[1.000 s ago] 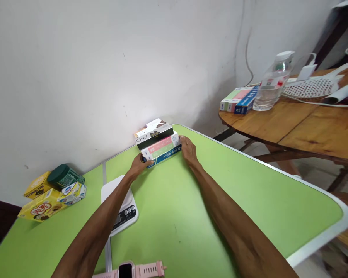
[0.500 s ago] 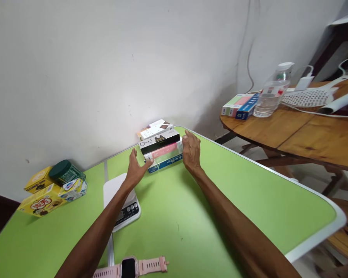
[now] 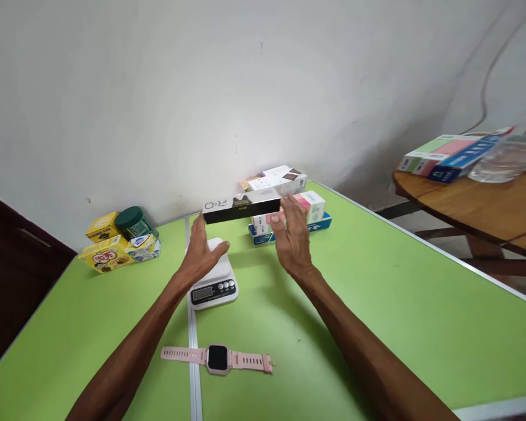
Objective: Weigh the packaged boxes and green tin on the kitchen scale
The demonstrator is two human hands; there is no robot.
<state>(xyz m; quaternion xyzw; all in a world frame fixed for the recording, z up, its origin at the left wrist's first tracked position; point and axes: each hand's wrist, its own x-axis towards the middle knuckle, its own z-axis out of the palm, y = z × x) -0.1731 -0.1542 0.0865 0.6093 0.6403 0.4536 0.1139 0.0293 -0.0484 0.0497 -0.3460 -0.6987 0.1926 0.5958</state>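
Observation:
A long black and white box [image 3: 243, 209] is held up level between my two hands, above the green table. My left hand [image 3: 202, 248] grips its left end, the thumb pointing right below it. My right hand [image 3: 293, 234] presses on the right end with its fingers. Under the left hand and the box stands a white kitchen scale [image 3: 214, 292], its display facing me and part of its platform covered. Behind the right hand lie a pink and white box [image 3: 316, 206] and, beneath it, a blue box [image 3: 322, 224].
White boxes [image 3: 280, 182] lie against the wall. Yellow boxes [image 3: 107, 255] and a green-lidded jar [image 3: 135, 222] stand at the left. A pink-strapped smartwatch [image 3: 218, 358] lies in front of the scale. A wooden table [image 3: 473, 204] at the right bears more boxes and a bottle [image 3: 506, 161].
The black and white box has been lifted off the stack and moved left toward the scale, between both hands. The view has turned left, showing the whole watch.

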